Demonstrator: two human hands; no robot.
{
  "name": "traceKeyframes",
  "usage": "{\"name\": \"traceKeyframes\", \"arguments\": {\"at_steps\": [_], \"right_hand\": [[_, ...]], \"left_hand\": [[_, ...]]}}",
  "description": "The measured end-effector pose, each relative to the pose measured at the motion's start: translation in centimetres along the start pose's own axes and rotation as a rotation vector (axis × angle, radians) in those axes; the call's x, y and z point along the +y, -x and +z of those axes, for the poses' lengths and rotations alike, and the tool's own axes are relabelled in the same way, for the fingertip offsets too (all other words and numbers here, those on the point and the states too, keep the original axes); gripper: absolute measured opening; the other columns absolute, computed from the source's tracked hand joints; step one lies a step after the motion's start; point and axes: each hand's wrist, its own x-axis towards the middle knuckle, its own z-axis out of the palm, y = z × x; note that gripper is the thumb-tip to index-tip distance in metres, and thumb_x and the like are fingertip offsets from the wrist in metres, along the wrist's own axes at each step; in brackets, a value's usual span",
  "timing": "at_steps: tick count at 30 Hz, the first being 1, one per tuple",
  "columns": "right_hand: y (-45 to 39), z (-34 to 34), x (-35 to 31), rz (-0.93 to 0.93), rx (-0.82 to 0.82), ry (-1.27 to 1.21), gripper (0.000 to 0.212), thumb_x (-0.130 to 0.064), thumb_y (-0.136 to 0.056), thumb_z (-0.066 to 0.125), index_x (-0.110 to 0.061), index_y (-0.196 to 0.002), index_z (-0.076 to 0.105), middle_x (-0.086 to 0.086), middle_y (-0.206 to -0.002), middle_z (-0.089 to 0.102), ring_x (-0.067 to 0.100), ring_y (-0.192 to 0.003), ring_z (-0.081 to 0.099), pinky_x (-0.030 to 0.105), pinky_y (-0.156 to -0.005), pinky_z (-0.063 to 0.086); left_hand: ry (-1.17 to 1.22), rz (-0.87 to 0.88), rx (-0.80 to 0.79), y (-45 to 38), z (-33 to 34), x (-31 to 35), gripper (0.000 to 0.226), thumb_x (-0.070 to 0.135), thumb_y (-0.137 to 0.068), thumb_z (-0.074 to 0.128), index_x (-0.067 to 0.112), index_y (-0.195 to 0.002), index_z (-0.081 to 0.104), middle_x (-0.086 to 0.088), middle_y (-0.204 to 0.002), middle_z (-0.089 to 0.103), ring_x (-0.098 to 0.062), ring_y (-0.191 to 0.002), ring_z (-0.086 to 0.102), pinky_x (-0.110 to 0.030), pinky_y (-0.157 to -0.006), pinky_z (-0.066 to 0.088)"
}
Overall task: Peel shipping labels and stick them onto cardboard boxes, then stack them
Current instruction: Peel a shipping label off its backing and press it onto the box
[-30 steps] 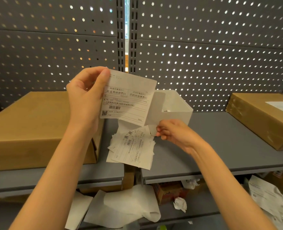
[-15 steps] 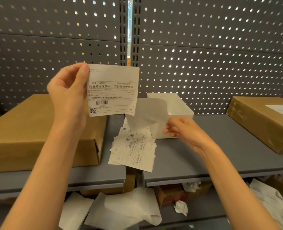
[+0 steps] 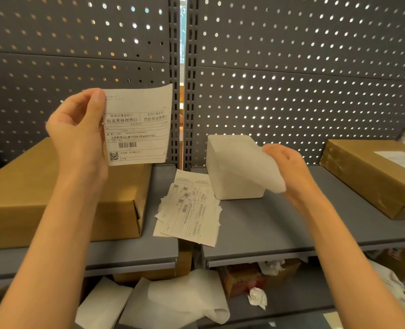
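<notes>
Label (image 3: 137,125), peeled and printed side toward the camera, hangs upright left of frame centre, pinched along its left edge by the left hand (image 3: 78,136). Directly below and behind it, at lower left, lies the unlabelled cardboard box (image 3: 61,198), its long top face running toward the upper left. That hand is far nearer the box, so the move probably goes down and forward. The right hand (image 3: 289,167), right of centre, grips the stripped backing sheet (image 3: 258,167) over the white bin (image 3: 230,162).
</notes>
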Motion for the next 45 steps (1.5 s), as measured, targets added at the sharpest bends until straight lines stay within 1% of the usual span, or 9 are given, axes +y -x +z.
{"name": "traceKeyframes", "arguments": {"at_steps": [2, 6, 13, 17, 23, 29, 35, 41, 45], "right_hand": [[-0.1, 0.0, -0.4, -0.031, -0.02, -0.087, 0.028, -0.01, -0.095, 0.043, -0.007, -0.069, 0.051, -0.013, -0.057, 0.056, 0.001, -0.055, 0.053, 0.015, -0.056, 0.043], [-0.7, -0.1, -0.8, -0.063, -0.017, -0.179, 0.018, -0.01, -0.096, 0.042, -0.002, -0.089, 0.057, -0.005, -0.077, 0.068, 0.009, -0.076, 0.065, 0.023, -0.076, 0.053], [-2.4, -0.3, -0.8, -0.07, 0.084, -0.297, 0.02, -0.012, -0.096, 0.043, 0.0, -0.103, 0.058, 0.0, -0.09, 0.069, 0.011, -0.084, 0.066, 0.027, -0.082, 0.053], [-3.8, -0.1, -1.0, -0.078, 0.123, -0.327, 0.015, -0.01, -0.096, 0.044, -0.004, -0.1, 0.056, -0.001, -0.088, 0.068, 0.009, -0.08, 0.066, 0.021, -0.075, 0.055], [-6.3, 0.3, 0.2, -0.203, 0.21, 0.045, 0.006, -0.013, -0.094, 0.05, -0.01, -0.094, 0.055, -0.001, -0.086, 0.062, 0.001, -0.075, 0.061, 0.015, -0.069, 0.052], [-7.2, 0.7, 2.3, -0.287, 0.117, 0.498, 0.012, -0.023, -0.093, 0.054, -0.015, -0.088, 0.062, -0.007, -0.083, 0.064, 0.007, -0.08, 0.058, 0.011, -0.069, 0.042], [-7.0, 1.3, 2.5, -0.345, 0.104, 0.828, 0.023, -0.031, -0.095, 0.049, -0.016, -0.101, 0.066, 0.002, -0.089, 0.061, 0.016, -0.079, 0.052, 0.03, -0.072, 0.043], [-4.1, 3.5, -1.0, -0.301, 0.018, 0.36, 0.014, -0.03, -0.091, 0.058, -0.019, -0.088, 0.066, -0.007, -0.081, 0.065, 0.006, -0.069, 0.059, 0.016, -0.065, 0.045], [-1.6, 6.2, -3.6, -0.183, -0.105, 0.044, 0.026, -0.032, -0.09, 0.058, -0.008, -0.091, 0.067, -0.005, -0.073, 0.065, 0.006, -0.066, 0.064, 0.018, -0.063, 0.05]], "left_hand": [[0.002, -0.009, -0.001, 0.1, 0.1, 0.0, 0.01, 0.022, -0.092, 0.058, 0.024, -0.086, 0.065, 0.008, -0.086, 0.069, -0.011, -0.089, 0.069, -0.027, -0.079, 0.056], [-0.022, -0.033, -0.01, 0.4, 0.4, -0.2, 0.008, 0.021, -0.093, 0.057, 0.021, -0.09, 0.064, 0.004, -0.091, 0.069, -0.011, -0.091, 0.068, -0.028, -0.08, 0.056], [-0.086, -0.068, -0.079, 1.2, 1.1, -0.8, 0.01, 0.024, -0.093, 0.056, 0.02, -0.094, 0.064, 0.0, -0.097, 0.069, -0.012, -0.093, 0.068, -0.025, -0.077, 0.056], [-0.084, -0.089, -0.097, 1.5, 1.6, -1.2, 0.009, 0.023, -0.093, 0.056, 0.021, -0.091, 0.065, 0.001, -0.094, 0.068, -0.015, -0.093, 0.067, -0.027, -0.078, 0.056], [-0.088, -0.112, -0.117, 1.9, 2.3, -1.6, 0.009, 0.022, -0.092, 0.057, 0.018, -0.093, 0.065, 0.003, -0.09, 0.068, -0.012, -0.088, 0.066, -0.023, -0.074, 0.056], [-0.094, -0.113, -0.137, 1.9, 2.6, -1.8, 0.01, 0.022, -0.092, 0.057, 0.016, -0.093, 0.066, 0.003, -0.087, 0.068, -0.007, -0.081, 0.067, -0.019, -0.067, 0.054], [-0.089, -0.104, -0.147, 1.8, 2.8, -1.9, 0.01, 0.022, -0.092, 0.057, 0.016, -0.093, 0.065, 0.003, -0.088, 0.068, -0.006, -0.081, 0.067, -0.017, -0.065, 0.052], [-0.099, -0.083, -0.141, 1.7, 2.8, -1.8, 0.009, 0.02, -0.093, 0.056, 0.018, -0.091, 0.065, 0.005, -0.088, 0.068, -0.003, -0.08, 0.066, -0.015, -0.066, 0.051], [-0.108, -0.079, -0.136, 1.4, 2.4, -1.4, 0.009, 0.021, -0.093, 0.056, 0.019, -0.092, 0.064, 0.006, -0.087, 0.068, -0.004, -0.082, 0.066, -0.018, -0.071, 0.055]]}}
